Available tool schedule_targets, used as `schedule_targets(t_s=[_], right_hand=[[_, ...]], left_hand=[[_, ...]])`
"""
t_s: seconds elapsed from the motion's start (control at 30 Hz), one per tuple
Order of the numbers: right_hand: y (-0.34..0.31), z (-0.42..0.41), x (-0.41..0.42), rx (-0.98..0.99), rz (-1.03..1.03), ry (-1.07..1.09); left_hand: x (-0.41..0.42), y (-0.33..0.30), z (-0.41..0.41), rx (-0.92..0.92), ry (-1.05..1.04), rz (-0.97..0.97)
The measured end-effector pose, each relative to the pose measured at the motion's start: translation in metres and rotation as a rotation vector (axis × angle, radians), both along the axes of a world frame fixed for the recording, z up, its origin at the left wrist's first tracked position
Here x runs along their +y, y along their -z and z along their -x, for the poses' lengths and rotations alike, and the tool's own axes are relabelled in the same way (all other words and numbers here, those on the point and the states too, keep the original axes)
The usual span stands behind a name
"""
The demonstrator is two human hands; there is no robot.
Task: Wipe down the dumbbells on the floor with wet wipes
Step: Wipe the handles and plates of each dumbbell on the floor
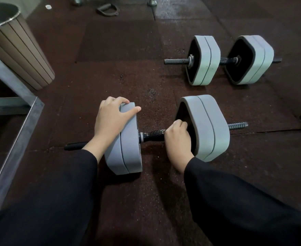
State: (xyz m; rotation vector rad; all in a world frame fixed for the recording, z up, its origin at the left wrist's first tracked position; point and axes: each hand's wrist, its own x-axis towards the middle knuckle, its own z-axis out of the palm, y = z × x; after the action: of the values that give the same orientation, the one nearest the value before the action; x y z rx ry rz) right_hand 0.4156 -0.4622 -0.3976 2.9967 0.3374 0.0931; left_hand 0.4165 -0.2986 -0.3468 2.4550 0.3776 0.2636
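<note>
The right hand (179, 139), at centre frame, is curled shut around the knurled handle (154, 134) of the near dumbbell (163, 134); whether a wipe sits inside the fist cannot be made out. Its knuckles touch the dark inner face of the right weight (210, 126). The left hand (111, 119) lies spread and flat over the top of the left weight (126, 139), thumb pointing right. Both wrists emerge from black sleeves. A 2nd dumbbell (222, 60) rests on the floor mat (110, 77) at upper right. A bin (16, 47) is cut off at upper left.
</note>
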Motion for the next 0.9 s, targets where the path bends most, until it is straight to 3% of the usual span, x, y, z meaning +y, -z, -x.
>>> schedule_targets(t_s=[0.17,0.3,0.5,0.57,0.8,0.9], right_hand=[[0.011,0.007,-0.006,-0.026,-0.042,0.003],[0.006,0.010,-0.008,-0.021,-0.244,0.036],[0.030,0.016,-0.018,0.111,-0.844,0.124],[0.034,0.019,-0.015,0.086,-0.928,0.143],[0.037,0.021,0.004,0.194,-0.785,-0.115],[0.032,0.021,0.004,0.175,-0.732,-0.122]], left_hand=[[0.000,0.002,-0.001,0.008,-0.001,-0.013],[-0.001,0.001,-0.001,0.012,0.007,-0.025],[-0.002,0.001,-0.001,0.013,-0.002,-0.035],[-0.003,0.000,-0.001,0.018,-0.002,-0.037],[-0.002,0.000,-0.002,0.024,-0.004,-0.046],[-0.003,0.001,-0.002,0.024,-0.005,-0.043]])
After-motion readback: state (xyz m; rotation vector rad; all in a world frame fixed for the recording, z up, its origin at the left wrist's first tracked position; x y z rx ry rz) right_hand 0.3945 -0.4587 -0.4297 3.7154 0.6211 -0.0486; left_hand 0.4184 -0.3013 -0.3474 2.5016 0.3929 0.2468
